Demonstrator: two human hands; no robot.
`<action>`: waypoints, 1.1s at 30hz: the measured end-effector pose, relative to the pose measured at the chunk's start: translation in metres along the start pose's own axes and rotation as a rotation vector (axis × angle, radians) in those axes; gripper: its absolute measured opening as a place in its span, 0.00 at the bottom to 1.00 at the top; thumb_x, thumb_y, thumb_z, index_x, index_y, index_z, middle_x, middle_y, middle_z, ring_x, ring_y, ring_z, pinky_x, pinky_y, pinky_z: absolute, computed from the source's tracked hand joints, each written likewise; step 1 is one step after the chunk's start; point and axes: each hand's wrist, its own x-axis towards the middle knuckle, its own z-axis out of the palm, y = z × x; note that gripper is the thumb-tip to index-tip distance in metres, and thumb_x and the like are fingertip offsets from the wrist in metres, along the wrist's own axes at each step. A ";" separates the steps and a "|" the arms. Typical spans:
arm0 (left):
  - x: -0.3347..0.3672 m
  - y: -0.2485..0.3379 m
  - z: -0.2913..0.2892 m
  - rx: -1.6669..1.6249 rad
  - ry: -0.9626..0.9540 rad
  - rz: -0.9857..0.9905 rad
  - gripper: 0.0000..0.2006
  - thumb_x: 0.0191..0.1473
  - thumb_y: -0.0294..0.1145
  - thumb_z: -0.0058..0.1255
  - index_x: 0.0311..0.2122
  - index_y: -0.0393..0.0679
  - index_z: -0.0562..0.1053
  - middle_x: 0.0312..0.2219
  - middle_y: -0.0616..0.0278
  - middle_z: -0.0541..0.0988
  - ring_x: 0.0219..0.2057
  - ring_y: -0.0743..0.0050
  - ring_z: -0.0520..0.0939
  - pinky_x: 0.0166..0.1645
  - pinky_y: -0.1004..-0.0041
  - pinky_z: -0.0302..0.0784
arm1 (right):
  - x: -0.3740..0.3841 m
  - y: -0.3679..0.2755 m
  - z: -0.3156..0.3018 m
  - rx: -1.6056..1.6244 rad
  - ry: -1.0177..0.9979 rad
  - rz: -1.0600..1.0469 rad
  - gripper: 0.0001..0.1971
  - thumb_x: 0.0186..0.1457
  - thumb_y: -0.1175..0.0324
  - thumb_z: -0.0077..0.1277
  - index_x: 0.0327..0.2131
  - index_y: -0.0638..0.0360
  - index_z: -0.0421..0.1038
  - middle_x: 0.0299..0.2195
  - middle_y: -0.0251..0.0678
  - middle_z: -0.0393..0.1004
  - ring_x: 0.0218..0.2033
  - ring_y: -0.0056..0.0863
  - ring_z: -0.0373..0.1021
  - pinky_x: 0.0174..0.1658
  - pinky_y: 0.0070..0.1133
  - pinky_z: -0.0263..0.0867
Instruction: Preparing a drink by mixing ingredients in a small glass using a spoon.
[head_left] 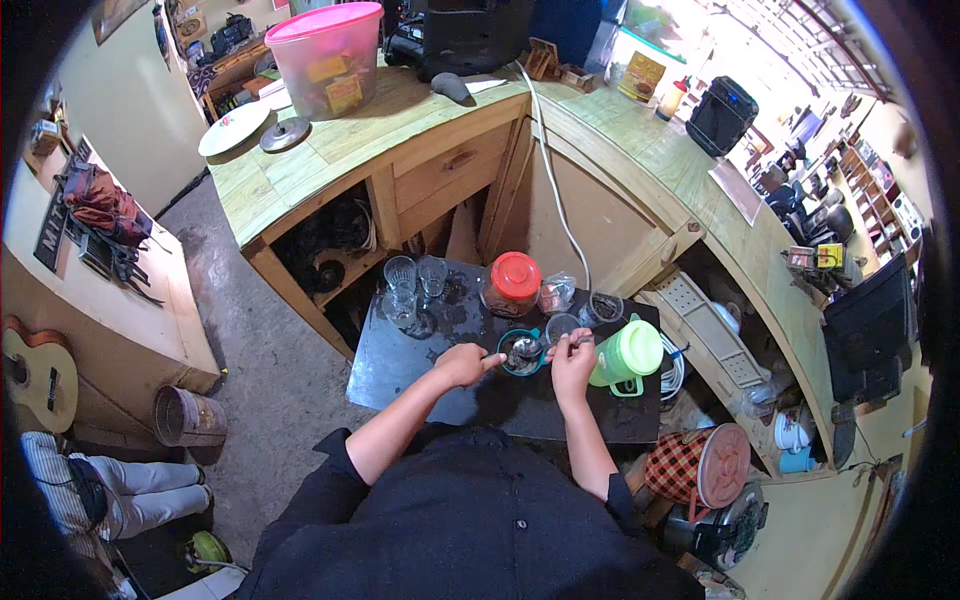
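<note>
My left hand (466, 366) is closed round the short handle of a small, round, teal-rimmed strainer (503, 366) over the dark table. A metal spoon (525, 347) has its bowl inside the strainer, over some dark and pale contents too small to make out. My right hand (572, 368) pinches the spoon's handle from the right. Just beyond that hand stands a clear cup (562, 326), and another clear container (603, 308) with dark contents is behind it. To its right is a light-green lidded jug (628, 356). A red-lidded jar (514, 277) stands beyond the strainer.
Several drinking glasses (400, 290) stand at the left of the dark table (380, 375). A small plastic bag (557, 293) lies beside the jar. A white cable (556, 185) hangs from the wooden counter (420, 150). A checked container (685, 468) is on my right.
</note>
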 end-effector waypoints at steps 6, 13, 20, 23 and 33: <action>-0.005 0.008 -0.008 -0.024 0.001 -0.022 0.32 0.53 0.63 0.36 0.29 0.40 0.77 0.29 0.46 0.78 0.36 0.47 0.78 0.42 0.58 0.71 | -0.003 0.005 0.003 -0.155 -0.032 -0.139 0.05 0.54 0.80 0.42 0.27 0.62 0.57 0.25 0.34 0.62 0.17 0.19 0.66 0.19 0.18 0.66; -0.012 0.015 -0.016 0.026 0.087 -0.081 0.31 0.52 0.63 0.37 0.30 0.42 0.78 0.31 0.48 0.79 0.37 0.49 0.78 0.42 0.57 0.72 | 0.002 0.021 0.005 -0.329 0.006 -0.230 0.04 0.49 0.81 0.44 0.27 0.65 0.59 0.25 0.41 0.62 0.25 0.37 0.65 0.28 0.28 0.62; -0.022 0.021 -0.021 0.019 0.114 -0.106 0.31 0.52 0.63 0.38 0.30 0.42 0.78 0.31 0.50 0.79 0.37 0.50 0.79 0.42 0.58 0.73 | 0.002 0.012 0.007 -0.338 0.000 -0.274 0.04 0.47 0.81 0.44 0.26 0.67 0.59 0.25 0.44 0.62 0.28 0.44 0.64 0.32 0.32 0.61; -0.024 0.022 -0.024 0.012 0.090 -0.107 0.30 0.53 0.62 0.38 0.30 0.42 0.78 0.30 0.50 0.79 0.37 0.50 0.79 0.41 0.58 0.73 | 0.003 0.012 0.007 -0.345 -0.008 -0.273 0.04 0.47 0.81 0.44 0.26 0.66 0.59 0.25 0.44 0.62 0.28 0.44 0.64 0.32 0.32 0.61; -0.021 0.021 -0.022 0.035 0.105 -0.097 0.30 0.53 0.62 0.37 0.30 0.42 0.77 0.30 0.48 0.79 0.37 0.49 0.78 0.42 0.58 0.72 | -0.001 -0.004 0.006 -0.335 -0.015 -0.329 0.05 0.50 0.80 0.45 0.26 0.65 0.59 0.24 0.40 0.62 0.22 0.35 0.64 0.25 0.27 0.60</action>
